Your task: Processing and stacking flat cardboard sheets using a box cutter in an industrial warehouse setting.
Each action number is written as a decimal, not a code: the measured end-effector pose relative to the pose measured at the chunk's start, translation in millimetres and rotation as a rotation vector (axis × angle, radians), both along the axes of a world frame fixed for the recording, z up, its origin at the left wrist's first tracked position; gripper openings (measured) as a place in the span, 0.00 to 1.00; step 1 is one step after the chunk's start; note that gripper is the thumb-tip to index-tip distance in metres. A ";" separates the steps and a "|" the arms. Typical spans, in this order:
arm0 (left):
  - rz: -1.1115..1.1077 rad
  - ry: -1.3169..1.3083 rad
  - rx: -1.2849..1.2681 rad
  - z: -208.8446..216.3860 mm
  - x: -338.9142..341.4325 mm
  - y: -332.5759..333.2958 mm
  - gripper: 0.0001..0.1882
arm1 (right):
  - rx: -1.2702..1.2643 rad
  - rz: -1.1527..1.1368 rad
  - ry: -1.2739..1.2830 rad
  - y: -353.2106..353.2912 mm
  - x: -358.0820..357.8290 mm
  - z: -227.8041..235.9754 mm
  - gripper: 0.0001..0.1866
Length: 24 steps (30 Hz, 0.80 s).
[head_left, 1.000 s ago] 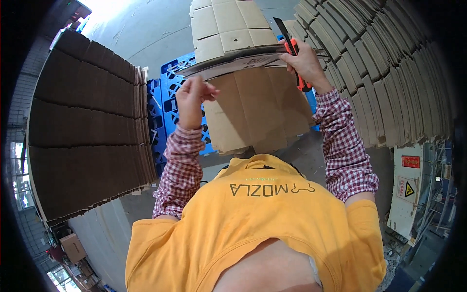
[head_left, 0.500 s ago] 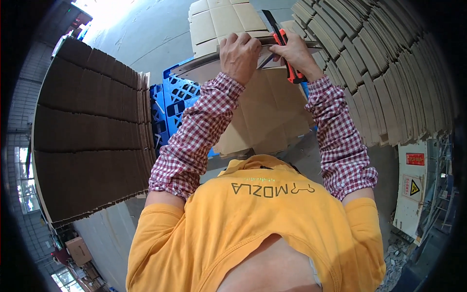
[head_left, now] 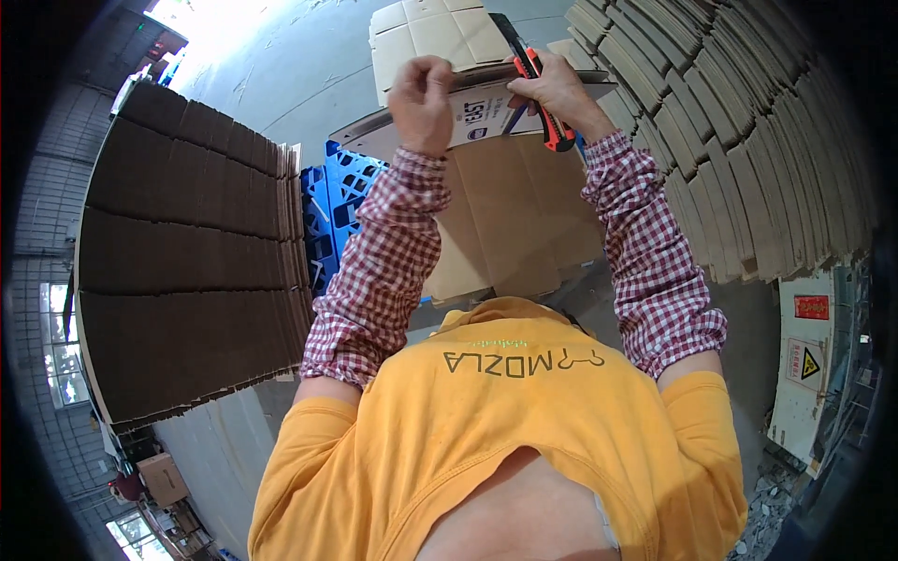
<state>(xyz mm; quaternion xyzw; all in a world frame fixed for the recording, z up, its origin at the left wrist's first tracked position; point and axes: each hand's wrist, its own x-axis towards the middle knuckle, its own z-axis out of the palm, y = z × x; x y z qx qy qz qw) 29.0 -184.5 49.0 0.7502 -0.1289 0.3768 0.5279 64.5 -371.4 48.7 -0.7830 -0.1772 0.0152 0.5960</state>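
My right hand (head_left: 564, 92) is wrapped round a red and black utility knife (head_left: 557, 131), its dark blade end pointing away from me. A thin blue strip (head_left: 515, 118) shows just below its fingertips; whether they grip it I cannot tell. To the left, my left hand (head_left: 421, 117) is curled closed above the white printed face of a bundle of cardboard sheets (head_left: 472, 114). Anything inside its fingers is hidden. The bundle stands edge-up across the far side of a flat brown cardboard sheet (head_left: 510, 210).
A blue plastic pallet (head_left: 327, 201) lies at the left, beside a tall stack of dark cardboard (head_left: 182, 243). Flattened cardboard is piled high at the right (head_left: 730, 140). More flat cardboard (head_left: 440, 37) lies beyond the bundle. A white panel with signs (head_left: 800, 374) stands at the lower right.
My left hand has come off the bundle's top edge and moved left, uncovering the printing there. My right hand, still round the knife, has shifted slightly left.
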 end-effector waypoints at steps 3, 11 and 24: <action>-0.275 0.081 -0.459 14.7 -18.6 18.6 0.14 | 0.010 -0.025 -0.026 -4.1 3.1 -4.6 0.12; 0.114 -0.042 0.506 10.3 -24.3 19.8 0.10 | -0.004 -0.001 0.014 -0.5 9.0 -4.6 0.13; 0.113 0.210 0.708 22.6 -11.4 16.7 0.05 | 0.023 0.004 0.002 -3.5 -1.6 -2.6 0.10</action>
